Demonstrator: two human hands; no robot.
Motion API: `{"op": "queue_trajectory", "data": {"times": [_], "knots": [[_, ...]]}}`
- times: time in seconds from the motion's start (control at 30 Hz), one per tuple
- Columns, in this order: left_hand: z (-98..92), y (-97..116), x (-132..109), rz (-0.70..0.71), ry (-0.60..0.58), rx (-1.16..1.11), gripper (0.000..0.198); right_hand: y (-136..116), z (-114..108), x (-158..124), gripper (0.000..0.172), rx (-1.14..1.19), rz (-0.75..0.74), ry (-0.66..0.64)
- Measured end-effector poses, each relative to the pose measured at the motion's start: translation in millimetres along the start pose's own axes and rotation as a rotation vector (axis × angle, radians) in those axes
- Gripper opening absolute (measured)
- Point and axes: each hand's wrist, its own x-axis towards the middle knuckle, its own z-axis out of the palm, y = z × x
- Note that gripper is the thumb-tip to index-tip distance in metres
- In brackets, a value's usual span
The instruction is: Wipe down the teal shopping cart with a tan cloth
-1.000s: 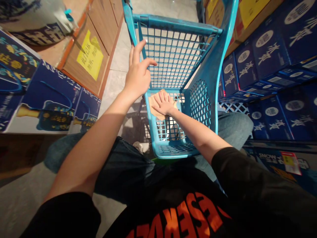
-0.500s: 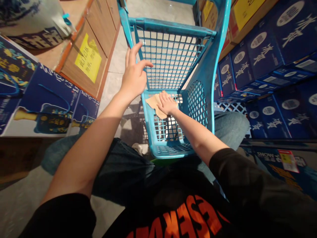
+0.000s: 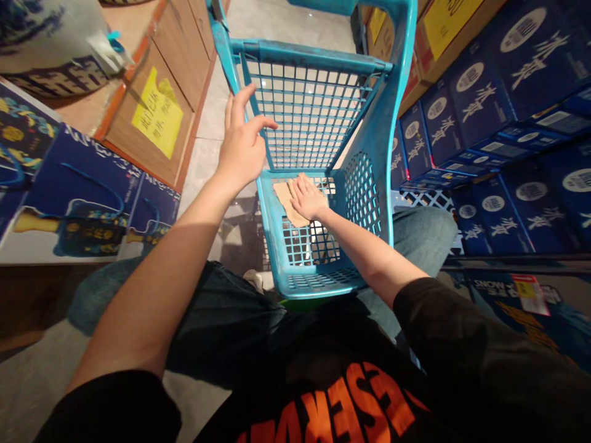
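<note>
A blue plastic shopping basket cart (image 3: pixel 272 246) with lattice walls stands between my knees. Inside it, my right hand (image 3: pixel 308 198) lies flat with fingers stretched over a tan cloth (image 3: pixel 287 200), pressing it on the grid floor. Part of the cloth is hidden under the palm. My left hand (image 3: pixel 244 144) is at the cart's left side edge, its fingers apart and nothing between them. Whether its palm rests on the edge, I cannot tell.
Blue boxes (image 3: pixel 480 92) with white lettering are stacked along the right. On the left are wooden cabinets (image 3: pixel 180 49) with a yellow sign (image 3: pixel 158 114), blue gift boxes (image 3: pixel 78 191) and a blue-and-white ceramic jar (image 3: pixel 50 46). A pale tiled floor (image 3: pixel 207 166) lies beneath the cart.
The whole view has shifted slightly, so the cart and boxes sit a little further left. My right hand remains flat on the cloth, which has shifted slightly; my left hand keeps its pose.
</note>
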Motion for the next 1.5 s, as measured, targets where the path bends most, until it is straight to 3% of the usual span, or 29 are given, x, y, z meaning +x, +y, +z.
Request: {"op": "queue_trajectory", "data": {"times": [0.07, 0.17, 0.2, 0.33, 0.47, 0.6, 0.67, 0.77, 0.87, 0.93, 1.03, 1.1, 1.23, 1.27, 1.43, 1.5], "knots": [[0.2, 0.2, -0.4, 0.013, 0.013, -0.018, 0.032, 1.0, 1.2, 0.3, 0.082, 0.013, -0.029, 0.002], [1.0, 0.0, -0.8, 0.025, 0.017, -0.033, 0.032, 1.7, 5.2, 2.4, 0.087, 0.039, 0.216, 0.096], [1.3, 0.1, -0.8, 0.023, 0.014, -0.032, 0.032, 2.3, 6.8, 3.4, 0.088, 0.045, 0.236, 0.104], [2.5, 0.8, 0.2, -0.007, -0.005, -0.013, 0.034, 7.9, 11.6, 8.3, 0.087, 0.072, 0.096, 0.066], [3.3, 0.0, 1.9, -0.020, -0.003, -0.028, 0.036, 10.6, 12.6, 10.8, 0.088, 0.103, 0.279, 0.160], [2.0, -0.8, 0.6, 0.027, 0.046, -0.026, 0.033, 6.5, 8.0, 6.6, 0.088, 0.032, 0.112, 0.094], [0.4, 2.1, -1.3, 0.053, 0.025, 0.042, 0.041, 1.7, 5.3, 5.5, 0.087, 0.039, 0.206, 0.095], [-2.9, 12.3, -5.4, 0.075, -0.086, 0.324, 0.062, -8.6, 3.3, 7.6, 0.087, 0.058, 0.322, 0.112], [-5.9, 23.4, -9.2, 0.092, -0.216, 0.629, 0.074, -16.7, 4.0, 11.5, 0.085, 0.049, 0.110, 0.039], [-6.5, 27.0, -10.6, 0.087, -0.192, 0.700, 0.075, -19.0, 6.1, 13.9, 0.085, 0.056, 0.076, 0.040], [-5.9, 28.5, -11.2, 0.060, -0.049, 0.679, 0.074, -20.4, 9.8, 17.4, 0.086, 0.080, 0.315, 0.148], [-5.2, 31.1, -11.2, 0.046, -0.044, 0.696, 0.074, -20.9, 10.2, 19.6, 0.085, 0.079, 0.370, 0.166], [-4.4, 41.5, -11.3, 0.034, -0.165, 0.754, 0.076, -20.1, 5.0, 21.1, 0.081, 0.019, 0.051, 0.060], [-4.1, 43.6, -11.4, 0.041, -0.176, 0.747, 0.076, -20.2, 4.1, 20.9, 0.081, 0.012, 0.028, 0.062], [-2.3, 44.7, -11.1, 0.034, -0.111, 0.702, 0.076, -28.4, 7.3, 19.9, 0.089, 0.016, 0.408, 0.158], [-2.2, 43.9, -10.8, 0.005, -0.068, 0.685, 0.075, -30.2, 7.9, 19.4, 0.086, 0.006, 0.380, 0.140]]}}
